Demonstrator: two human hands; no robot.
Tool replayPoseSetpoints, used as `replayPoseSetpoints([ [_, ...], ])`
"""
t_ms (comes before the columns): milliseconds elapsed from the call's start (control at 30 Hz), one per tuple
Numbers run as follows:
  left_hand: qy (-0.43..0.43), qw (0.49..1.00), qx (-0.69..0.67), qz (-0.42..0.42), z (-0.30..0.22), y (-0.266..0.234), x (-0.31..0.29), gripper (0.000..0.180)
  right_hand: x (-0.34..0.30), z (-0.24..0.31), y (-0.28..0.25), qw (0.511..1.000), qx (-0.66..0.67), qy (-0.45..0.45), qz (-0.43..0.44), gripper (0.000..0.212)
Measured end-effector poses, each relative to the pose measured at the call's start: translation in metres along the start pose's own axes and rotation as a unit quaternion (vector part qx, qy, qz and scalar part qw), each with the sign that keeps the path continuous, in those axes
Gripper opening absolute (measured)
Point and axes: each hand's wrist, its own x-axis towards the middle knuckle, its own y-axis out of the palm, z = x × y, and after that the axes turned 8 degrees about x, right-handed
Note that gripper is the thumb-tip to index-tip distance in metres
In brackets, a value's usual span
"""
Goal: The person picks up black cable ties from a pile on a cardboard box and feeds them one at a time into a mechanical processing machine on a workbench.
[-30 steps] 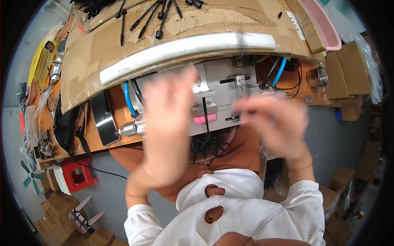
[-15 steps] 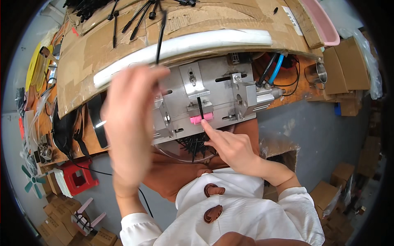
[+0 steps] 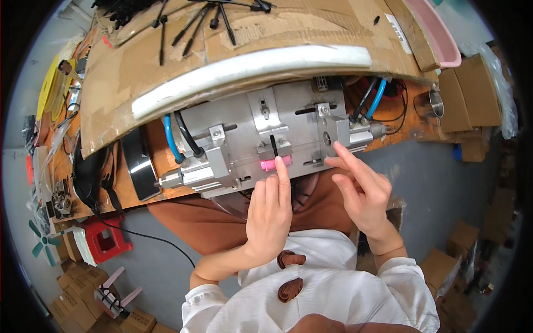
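Observation:
My left hand (image 3: pixel 269 213) reaches up to the metal fixture with its index finger stretched out and the other fingers curled. That fingertip touches the pink piece (image 3: pixel 268 165) at the front of the fixture, at the lower end of a thin black rod (image 3: pixel 273 145). The rod stands against a small metal block (image 3: pixel 282 149). To the right, my right hand (image 3: pixel 363 194) hovers with its fingers apart and nothing in them, near the right clamp block (image 3: pixel 333 133). Behind my hands, partly hidden, a clear round container (image 3: pixel 227 205) sits at my lap.
Several black rods (image 3: pixel 191 33) with knobbed ends lie on the cardboard (image 3: pixel 250 66) above the fixture. A white foam strip (image 3: pixel 255 69) lines its edge. Blue hoses (image 3: pixel 171 139) feed the left cylinder. A phone (image 3: pixel 140 166) lies left; a metal cup (image 3: pixel 428 103) stands right.
My left hand came down from the upper left, where a black rod was at its fingers; a rod now lies on the cardboard. My right hand left the pink piece and moved right.

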Motion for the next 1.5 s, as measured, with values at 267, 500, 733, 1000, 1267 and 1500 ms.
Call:
replayPoseSetpoints([
  [267, 0.083, 0.995, 0.009, -0.056, 0.029, -0.052, 0.043, 0.057, 0.046, 0.006, -0.012, 0.992, -0.048, -0.115, -0.018, 0.033],
  [500, 0.052, 0.982, 0.048, -0.176, 0.126, -0.074, 0.200, 0.021, 0.222, 0.017, 0.053, 0.935, -0.246, -0.254, 0.011, 0.014],
  [733, 0.087, 0.991, -0.084, -0.058, 0.158, -0.090, 0.204, 0.017, 0.278, 0.006, 0.032, 0.879, -0.395, -0.191, 0.186, 0.014],
  [1000, 0.027, 0.995, -0.038, -0.093, 0.162, -0.088, 0.203, 0.027, 0.270, 0.040, 0.061, 0.818, -0.399, -0.301, 0.284, 0.012],
  [1267, -0.022, 0.997, -0.075, 0.029, 0.174, -0.118, 0.189, 0.024, 0.293, 0.029, 0.027, 0.956, 0.188, -0.110, 0.195, 0.022],
  [1500, 0.067, 0.996, -0.060, -0.016, 0.151, -0.103, 0.203, 0.018, 0.268, -0.053, -0.148, 0.983, -0.063, -0.073, -0.156, 0.029],
])
